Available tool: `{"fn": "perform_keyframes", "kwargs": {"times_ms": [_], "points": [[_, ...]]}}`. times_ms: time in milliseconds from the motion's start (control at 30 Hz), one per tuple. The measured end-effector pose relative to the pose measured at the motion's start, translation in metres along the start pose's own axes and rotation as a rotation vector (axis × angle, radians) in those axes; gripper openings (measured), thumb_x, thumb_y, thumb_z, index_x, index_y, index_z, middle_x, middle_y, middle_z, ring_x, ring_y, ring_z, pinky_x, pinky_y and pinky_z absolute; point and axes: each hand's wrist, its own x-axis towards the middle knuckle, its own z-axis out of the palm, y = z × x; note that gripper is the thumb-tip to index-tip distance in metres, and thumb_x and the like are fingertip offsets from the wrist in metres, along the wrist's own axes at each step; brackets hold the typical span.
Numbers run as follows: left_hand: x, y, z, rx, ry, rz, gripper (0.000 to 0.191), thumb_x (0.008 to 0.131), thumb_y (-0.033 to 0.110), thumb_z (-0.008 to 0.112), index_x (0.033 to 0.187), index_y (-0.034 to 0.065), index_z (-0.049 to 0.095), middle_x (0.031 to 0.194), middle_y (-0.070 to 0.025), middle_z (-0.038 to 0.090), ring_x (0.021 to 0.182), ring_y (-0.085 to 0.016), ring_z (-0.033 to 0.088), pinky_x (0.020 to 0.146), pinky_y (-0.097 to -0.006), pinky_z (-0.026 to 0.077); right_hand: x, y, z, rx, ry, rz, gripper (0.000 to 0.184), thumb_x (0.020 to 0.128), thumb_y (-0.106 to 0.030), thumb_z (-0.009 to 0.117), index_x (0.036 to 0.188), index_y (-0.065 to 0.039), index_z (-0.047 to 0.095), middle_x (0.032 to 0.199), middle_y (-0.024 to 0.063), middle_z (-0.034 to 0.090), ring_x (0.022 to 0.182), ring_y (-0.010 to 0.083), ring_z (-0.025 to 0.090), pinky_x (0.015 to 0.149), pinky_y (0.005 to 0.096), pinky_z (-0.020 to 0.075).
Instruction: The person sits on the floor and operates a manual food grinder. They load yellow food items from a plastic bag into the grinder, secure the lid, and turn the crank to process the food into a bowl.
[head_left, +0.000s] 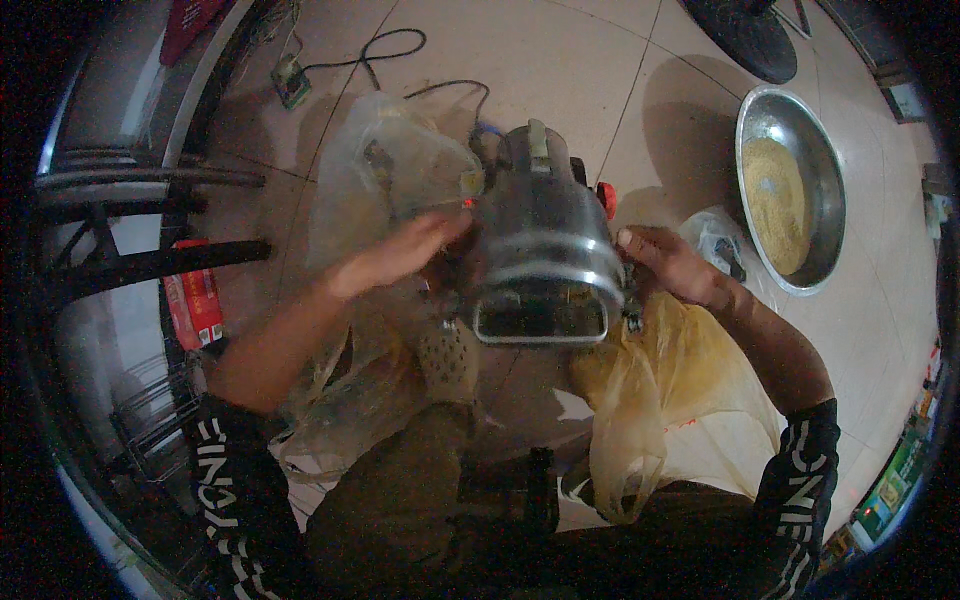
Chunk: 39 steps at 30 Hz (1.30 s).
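A stainless-steel electric grinder (544, 217) is before me, its looped metal handle (540, 339) towards me and a red knob (607, 201) on its right side. My left hand (409, 247), blurred, is against the grinder's left side, its fingertips partly hidden. On the other side my right hand (667, 262) grips the grinder's edge near a metal side latch (634, 322), thumb uppermost. Below my right forearm sits a yellowish plastic bag (675, 375) with a white bag (720, 450) partly inside or behind it.
A metal basin (832, 187) of tan powder (776, 202) stands on the tiled floor at right. Cloudy plastic bags (390, 172) lie left of the grinder. A black cord (394, 34) runs to a socket block (291, 81). Black metal legs (187, 259) and a red box (195, 296) are at left.
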Motion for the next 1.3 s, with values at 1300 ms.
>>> {"fn": "perform_keyframes", "kwargs": {"times_ms": [1300], "points": [[0.081, 0.016, -0.060, -0.439, 0.363, 0.456, 0.030, 0.099, 0.030, 0.042, 0.114, 0.0071, 0.052, 0.093, -0.0068, 0.060, 0.073, -0.018, 0.060, 0.065, -0.0338, 0.051, 0.077, -0.043, -0.032, 0.356, 0.308, -0.381, 0.021, 0.097, -0.022, 0.040, 0.099, -0.003, 0.049, 0.077, 0.0093, 0.057, 0.063, 0.0187, 0.058, 0.056, 0.0300, 0.0470]]}}
